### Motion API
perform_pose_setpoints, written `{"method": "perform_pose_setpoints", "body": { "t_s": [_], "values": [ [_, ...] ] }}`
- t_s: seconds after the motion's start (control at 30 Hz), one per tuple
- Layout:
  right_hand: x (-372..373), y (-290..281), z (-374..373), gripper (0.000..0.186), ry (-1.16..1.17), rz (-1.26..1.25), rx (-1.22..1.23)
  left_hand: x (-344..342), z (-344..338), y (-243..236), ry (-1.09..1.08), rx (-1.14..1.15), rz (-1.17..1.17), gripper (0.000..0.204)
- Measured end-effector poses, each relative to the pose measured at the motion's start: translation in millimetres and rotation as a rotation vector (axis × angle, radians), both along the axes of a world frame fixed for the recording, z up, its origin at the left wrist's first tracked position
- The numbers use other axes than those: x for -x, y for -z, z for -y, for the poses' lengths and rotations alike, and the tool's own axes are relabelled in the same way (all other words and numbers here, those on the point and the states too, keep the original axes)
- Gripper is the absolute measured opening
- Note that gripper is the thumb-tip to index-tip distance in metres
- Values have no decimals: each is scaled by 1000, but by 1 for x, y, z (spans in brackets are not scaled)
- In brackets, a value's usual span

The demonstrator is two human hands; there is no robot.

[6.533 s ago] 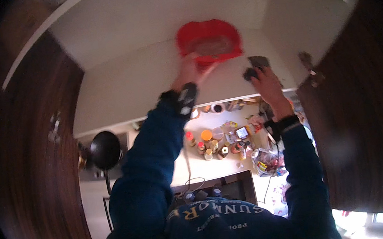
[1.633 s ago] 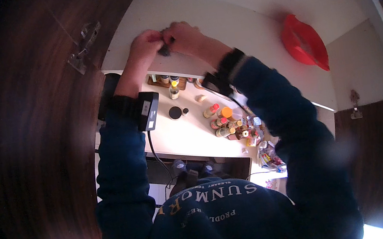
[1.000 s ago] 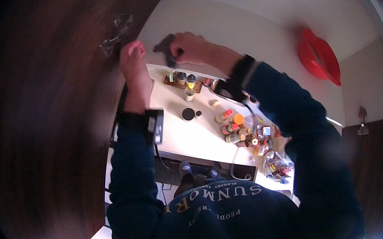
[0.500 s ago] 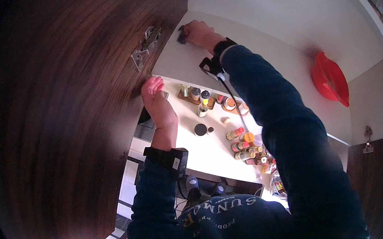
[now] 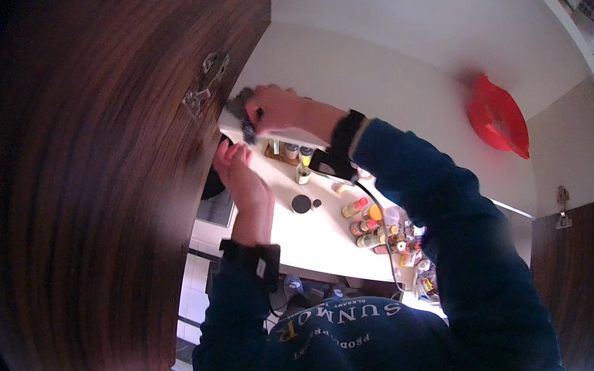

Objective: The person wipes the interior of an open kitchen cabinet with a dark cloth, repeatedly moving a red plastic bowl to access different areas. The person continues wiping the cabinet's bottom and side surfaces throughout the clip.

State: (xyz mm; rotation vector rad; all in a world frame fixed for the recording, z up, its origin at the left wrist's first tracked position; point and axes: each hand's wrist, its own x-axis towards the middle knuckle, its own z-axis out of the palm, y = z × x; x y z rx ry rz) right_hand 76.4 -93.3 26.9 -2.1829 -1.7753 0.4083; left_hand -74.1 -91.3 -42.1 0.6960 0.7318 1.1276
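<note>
A crumpled dark grey cloth [image 5: 243, 118] is bunched in my right hand [image 5: 287, 114], whose fingers are closed round it. That hand is at the front edge of the white cabinet shelf [image 5: 358, 78], close to the dark wooden door [image 5: 103, 179]. My left hand [image 5: 244, 192] is raised just below the cloth, beside the door's edge. Its palm looks cupped, the fingers are curved, and no object shows in it. A red plastic bowl [image 5: 498, 120] stands on the shelf, toward the right.
Below the shelf, a bright countertop [image 5: 297, 248] bears several seasoning bottles [image 5: 361, 226] and a round black lid [image 5: 301, 203]. Metal hinges [image 5: 197, 97] stick out from the left door. Another open door [image 5: 589, 268] is on the right. A cable [image 5: 385, 226] hangs from my right wrist.
My right hand has brought the cloth from deeper on the shelf to its front edge, leftward and nearer me. My left hand has shifted slightly down and left, under it.
</note>
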Motion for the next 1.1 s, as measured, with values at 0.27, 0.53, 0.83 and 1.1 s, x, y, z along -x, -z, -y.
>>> {"method": "perform_pose_setpoints", "body": {
  "t_s": [0.27,0.53,0.83,1.1],
  "values": [
    [-161,27,133,23,346,-184,13,-67,-51,-16,29,-963,-420,26],
    [-185,24,100,21,418,-108,-85,-87,-73,-19,-45,-1135,-669,17],
    [-71,22,-40,30,-28,282,-191,-81,-73,-21,11,-1033,-626,21],
    [-195,20,-104,30,140,328,-137,-84,-73,-21,51,-1025,-693,26]
  ]
}}
